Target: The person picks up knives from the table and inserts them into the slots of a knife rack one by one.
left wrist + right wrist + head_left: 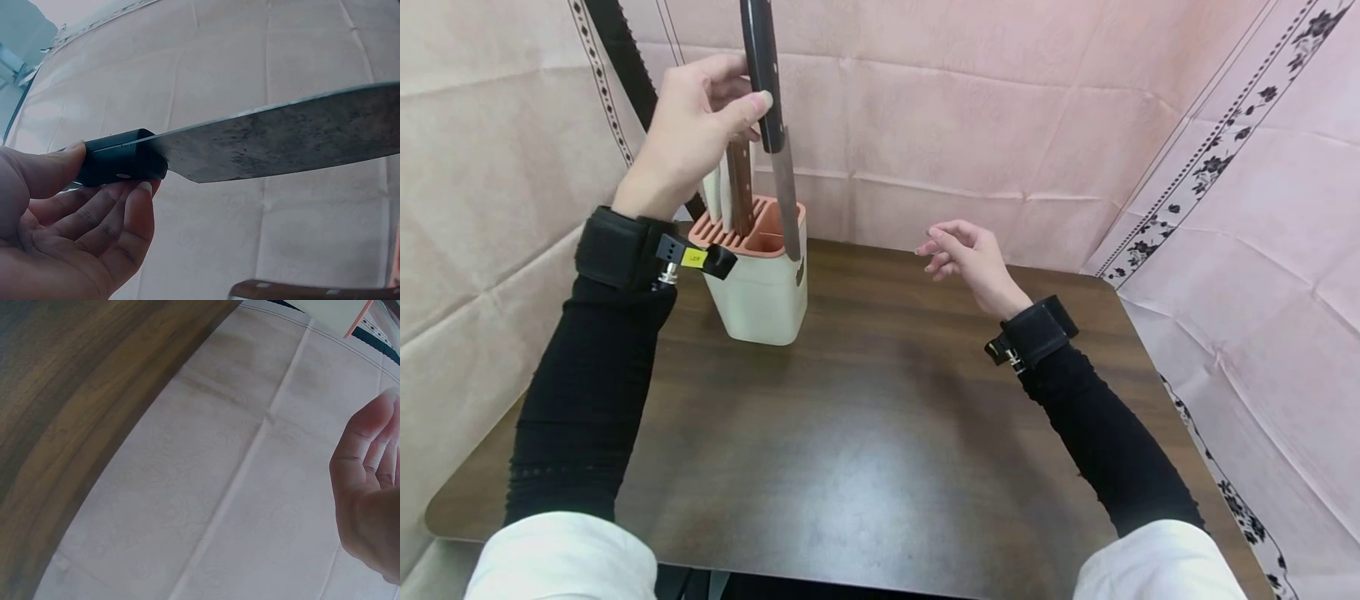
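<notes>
My left hand (688, 117) pinches the black handle of a kitchen knife (763, 75) between thumb and fingers. The knife's broad, stained blade (269, 140) fills much of the left wrist view; in the head view it points down, almost edge-on. Its tip overlaps the right rim of a pale green knife holder (760, 304) with a slotted orange top. A brown-handled knife (741, 187) and white handles (718, 200) stand in the slots. Over the table's right part, my right hand (970, 258) hangs with loosely bent fingers, holding nothing.
The holder stands at the back left of a brown wooden table (880, 400). Pinkish cloth (962, 125) hangs behind the table and along its sides.
</notes>
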A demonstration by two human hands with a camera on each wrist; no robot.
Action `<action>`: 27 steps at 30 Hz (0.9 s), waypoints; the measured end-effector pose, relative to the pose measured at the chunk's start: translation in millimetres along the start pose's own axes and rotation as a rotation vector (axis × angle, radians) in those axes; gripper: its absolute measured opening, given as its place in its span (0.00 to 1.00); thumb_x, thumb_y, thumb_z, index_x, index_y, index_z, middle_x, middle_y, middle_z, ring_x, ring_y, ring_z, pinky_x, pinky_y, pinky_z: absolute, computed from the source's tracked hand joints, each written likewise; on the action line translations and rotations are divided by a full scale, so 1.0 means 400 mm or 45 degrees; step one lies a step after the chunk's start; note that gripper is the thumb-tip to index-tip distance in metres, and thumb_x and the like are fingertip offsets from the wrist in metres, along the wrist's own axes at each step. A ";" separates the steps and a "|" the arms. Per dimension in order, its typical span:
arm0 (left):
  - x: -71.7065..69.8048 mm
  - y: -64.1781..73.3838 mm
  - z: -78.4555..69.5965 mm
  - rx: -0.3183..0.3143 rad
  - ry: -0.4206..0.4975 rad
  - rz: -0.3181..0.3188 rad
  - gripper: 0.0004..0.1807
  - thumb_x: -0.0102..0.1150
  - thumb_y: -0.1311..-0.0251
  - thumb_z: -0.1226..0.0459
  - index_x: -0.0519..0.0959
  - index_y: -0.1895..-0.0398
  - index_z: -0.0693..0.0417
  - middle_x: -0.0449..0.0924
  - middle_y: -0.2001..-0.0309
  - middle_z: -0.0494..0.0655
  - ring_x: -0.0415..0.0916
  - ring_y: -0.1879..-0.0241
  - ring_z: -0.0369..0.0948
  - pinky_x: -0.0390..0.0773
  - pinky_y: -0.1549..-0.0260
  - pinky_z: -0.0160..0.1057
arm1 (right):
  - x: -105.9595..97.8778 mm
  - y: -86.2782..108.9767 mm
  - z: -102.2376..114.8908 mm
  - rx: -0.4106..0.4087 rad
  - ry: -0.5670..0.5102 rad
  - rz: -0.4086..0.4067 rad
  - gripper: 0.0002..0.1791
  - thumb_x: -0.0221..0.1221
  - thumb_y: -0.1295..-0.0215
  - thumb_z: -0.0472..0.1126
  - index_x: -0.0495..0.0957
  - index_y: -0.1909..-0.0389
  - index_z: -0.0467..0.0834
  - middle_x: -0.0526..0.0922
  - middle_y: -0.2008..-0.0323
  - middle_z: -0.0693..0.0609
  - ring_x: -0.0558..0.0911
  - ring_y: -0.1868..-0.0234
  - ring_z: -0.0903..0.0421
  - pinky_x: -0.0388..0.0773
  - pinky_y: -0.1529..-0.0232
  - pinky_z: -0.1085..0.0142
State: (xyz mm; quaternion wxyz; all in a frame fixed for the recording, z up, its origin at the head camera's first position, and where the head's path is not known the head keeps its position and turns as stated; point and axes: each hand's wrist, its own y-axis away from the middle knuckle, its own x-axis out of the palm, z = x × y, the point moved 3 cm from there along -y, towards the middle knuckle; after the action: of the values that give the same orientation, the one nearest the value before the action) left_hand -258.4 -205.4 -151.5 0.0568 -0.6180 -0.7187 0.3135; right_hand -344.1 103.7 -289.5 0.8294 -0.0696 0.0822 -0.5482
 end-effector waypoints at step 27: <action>-0.126 0.002 0.015 -0.026 0.045 -0.121 0.19 0.53 0.33 0.67 0.73 0.39 0.58 0.80 0.59 0.37 0.76 0.60 0.34 0.75 0.60 0.26 | -0.006 0.003 -0.021 0.009 -0.030 0.024 0.07 0.55 0.30 0.40 0.77 0.58 0.41 0.87 0.69 0.48 0.82 0.76 0.56 0.80 0.74 0.67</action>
State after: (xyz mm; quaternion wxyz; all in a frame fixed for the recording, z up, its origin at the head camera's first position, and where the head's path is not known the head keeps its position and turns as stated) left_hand -248.8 -254.2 -141.2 0.0781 -0.5892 -0.7493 0.2922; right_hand -345.6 106.1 -297.9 0.8356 -0.0725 0.0712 -0.5399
